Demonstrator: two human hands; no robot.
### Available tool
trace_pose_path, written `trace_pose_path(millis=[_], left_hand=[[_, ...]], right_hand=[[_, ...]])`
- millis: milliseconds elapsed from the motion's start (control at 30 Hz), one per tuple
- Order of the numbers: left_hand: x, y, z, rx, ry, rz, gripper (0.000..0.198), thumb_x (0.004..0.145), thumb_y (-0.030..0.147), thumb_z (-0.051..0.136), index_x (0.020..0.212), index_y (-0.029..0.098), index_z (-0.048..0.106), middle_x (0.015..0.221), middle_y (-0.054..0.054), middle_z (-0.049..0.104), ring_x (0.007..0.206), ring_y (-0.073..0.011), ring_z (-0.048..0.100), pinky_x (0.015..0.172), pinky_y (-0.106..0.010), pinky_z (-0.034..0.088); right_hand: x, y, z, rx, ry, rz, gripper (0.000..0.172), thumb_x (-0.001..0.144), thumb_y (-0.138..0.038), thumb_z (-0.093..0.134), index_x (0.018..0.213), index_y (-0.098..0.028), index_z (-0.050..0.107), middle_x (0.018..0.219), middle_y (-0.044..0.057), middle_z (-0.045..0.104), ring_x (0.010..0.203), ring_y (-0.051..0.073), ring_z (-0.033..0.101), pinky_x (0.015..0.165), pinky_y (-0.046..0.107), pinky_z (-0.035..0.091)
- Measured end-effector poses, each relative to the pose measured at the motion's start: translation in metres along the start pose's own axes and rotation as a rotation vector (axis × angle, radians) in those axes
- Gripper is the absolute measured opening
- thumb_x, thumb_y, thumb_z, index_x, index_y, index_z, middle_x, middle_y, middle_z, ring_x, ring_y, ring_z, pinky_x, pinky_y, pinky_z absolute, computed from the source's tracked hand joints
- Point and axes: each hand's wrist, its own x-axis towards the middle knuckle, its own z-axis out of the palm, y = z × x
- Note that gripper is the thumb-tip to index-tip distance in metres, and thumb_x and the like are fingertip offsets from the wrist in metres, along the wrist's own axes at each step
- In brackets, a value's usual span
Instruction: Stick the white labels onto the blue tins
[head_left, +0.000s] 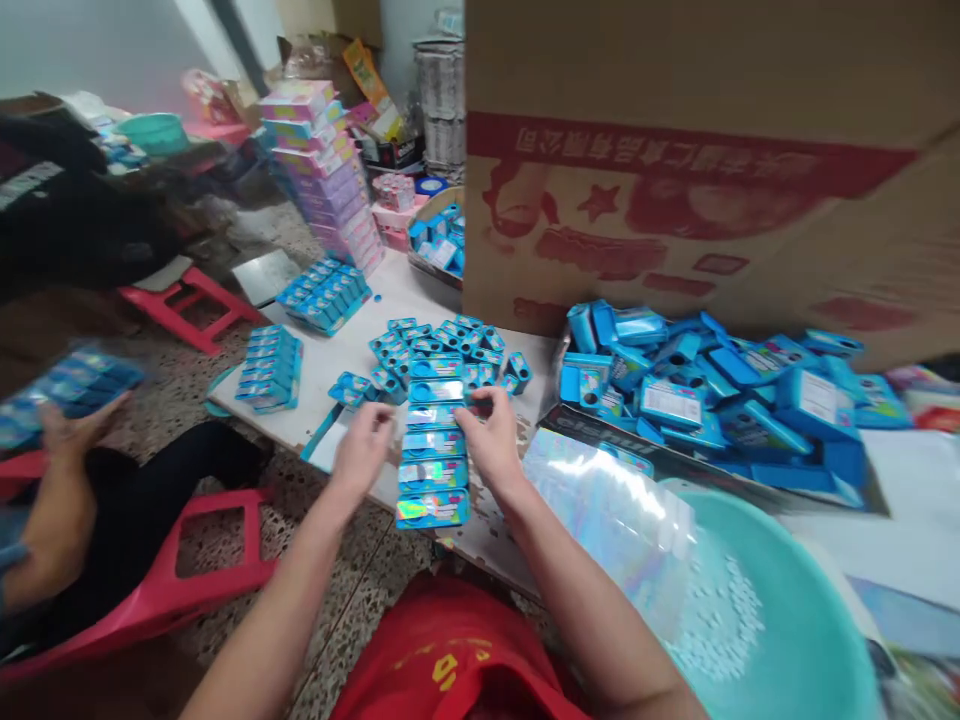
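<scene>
A printed cardboard carton (675,150) stands over the white table (322,365). At the right sits a teal basin (814,630), then a shallow box (757,475) heaped with blue packets (671,400). A row of 6 blue boxes (433,443) is at the table's near edge, between the person's 2 hands: right hand (491,435) at its right edge, thumb and forefinger parted; left hand (364,445) just beside it, fingers bunched. Blur hides whether either pinches it. Smallest, white pellets (724,625) lie in the basin.

On the table (328,362), loose boxes (405,346) lie behind the box row (433,443); right, a tray (596,430) of boxes (671,400) sits before the carton (675,200), behind a basin (814,620) holding what may be tablets (739,600).
</scene>
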Motion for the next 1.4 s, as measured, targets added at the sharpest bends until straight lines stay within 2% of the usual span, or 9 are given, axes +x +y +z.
trace_pose_path(millis=[133, 300, 433, 533, 767, 1067, 1233, 1333, 1400], left_hand=[[-0.030, 0.074, -0.001, 0.024, 0.401, 0.266, 0.016, 0.084, 0.034, 0.054, 0.092, 0.021, 0.058, 0.087, -0.001, 0.059, 0.078, -0.0173, 0.057, 0.076, -0.035, 0.048], [-0.073, 0.138, 0.127, -0.036, -0.175, 0.867, 0.024, 0.093, 0.023, 0.042, 0.110, 0.020, 0.058, 0.107, -0.006, 0.066, 0.105, -0.0186, 0.058, 0.091, -0.036, 0.048], [-0.072, 0.124, 0.230, 0.405, -0.540, 0.839, 0.048, 0.093, 0.038, 0.040, 0.137, 0.020, 0.041, 0.147, -0.008, 0.038, 0.138, -0.0303, 0.025, 0.106, -0.060, 0.028], [-0.071, 0.108, 0.253, 0.508, -0.572, 0.834, 0.056, 0.093, 0.043, 0.037, 0.143, 0.020, 0.030, 0.152, -0.006, 0.026, 0.142, -0.0288, 0.013, 0.109, -0.063, 0.018], [-0.076, 0.111, 0.247, 0.558, -0.551, 0.822, 0.056, 0.094, 0.045, 0.030, 0.145, 0.023, 0.027, 0.153, -0.004, 0.025, 0.143, -0.0272, 0.011, 0.109, -0.065, 0.014], [-0.073, 0.113, 0.244, 0.430, -0.652, 0.739, 0.055, 0.092, 0.041, 0.038, 0.144, 0.024, 0.029, 0.153, -0.006, 0.024, 0.143, -0.0288, 0.008, 0.109, -0.067, 0.004], [-0.083, 0.141, 0.204, -0.024, -0.755, 0.602, 0.052, 0.093, 0.040, 0.036, 0.141, 0.020, 0.034, 0.145, -0.011, 0.041, 0.136, -0.0242, 0.032, 0.112, -0.049, 0.023], [-0.096, 0.157, 0.166, -0.213, -0.858, 0.448, 0.034, 0.089, 0.036, 0.046, 0.114, 0.016, 0.059, 0.102, -0.008, 0.069, 0.096, -0.0188, 0.062, 0.085, -0.029, 0.047], [-0.101, 0.160, 0.139, -0.193, -0.818, 0.364, 0.024, 0.090, 0.032, 0.045, 0.088, 0.017, 0.064, 0.074, -0.002, 0.067, 0.071, -0.0150, 0.062, 0.068, -0.025, 0.046]], right_hand=[[-0.008, 0.009, -0.067, -0.063, 0.245, -0.135, 0.023, 0.080, -0.035, 0.053, 0.098, -0.020, 0.051, 0.095, 0.004, 0.056, 0.085, 0.016, 0.055, 0.077, 0.032, 0.046], [-0.026, 0.054, -0.196, -0.643, 0.595, -0.326, 0.026, 0.088, -0.034, 0.044, 0.103, -0.017, 0.058, 0.102, 0.012, 0.058, 0.100, 0.024, 0.052, 0.089, 0.043, 0.041], [-0.041, 0.097, -0.252, -1.065, 0.447, -0.270, 0.033, 0.089, -0.037, 0.043, 0.109, -0.019, 0.063, 0.113, 0.015, 0.059, 0.106, 0.029, 0.049, 0.087, 0.049, 0.040], [-0.050, 0.111, -0.257, -1.177, 0.325, -0.257, 0.032, 0.090, -0.035, 0.043, 0.111, -0.023, 0.064, 0.115, 0.013, 0.061, 0.109, 0.030, 0.047, 0.086, 0.048, 0.040], [-0.056, 0.093, -0.250, -1.164, 0.293, -0.339, 0.024, 0.090, -0.029, 0.045, 0.096, -0.020, 0.067, 0.112, 0.011, 0.064, 0.111, 0.028, 0.048, 0.090, 0.044, 0.038], [-0.091, 0.025, -0.260, -0.803, 0.350, -0.215, 0.026, 0.084, -0.044, 0.053, 0.073, -0.021, 0.057, 0.072, 0.003, 0.062, 0.070, 0.020, 0.056, 0.067, 0.033, 0.042], [-0.103, -0.013, -0.257, -0.542, 0.409, -0.092, 0.024, 0.078, -0.044, 0.062, 0.074, -0.021, 0.058, 0.073, 0.000, 0.062, 0.071, 0.017, 0.057, 0.068, 0.030, 0.043], [-0.104, -0.021, -0.243, -0.360, 0.362, -0.063, 0.023, 0.073, -0.042, 0.068, 0.075, -0.021, 0.059, 0.074, 0.000, 0.063, 0.071, 0.017, 0.058, 0.070, 0.031, 0.045], [-0.099, -0.024, -0.224, -0.247, 0.328, -0.049, 0.023, 0.072, -0.042, 0.069, 0.075, -0.021, 0.061, 0.074, 0.001, 0.063, 0.071, 0.017, 0.059, 0.069, 0.032, 0.046]])
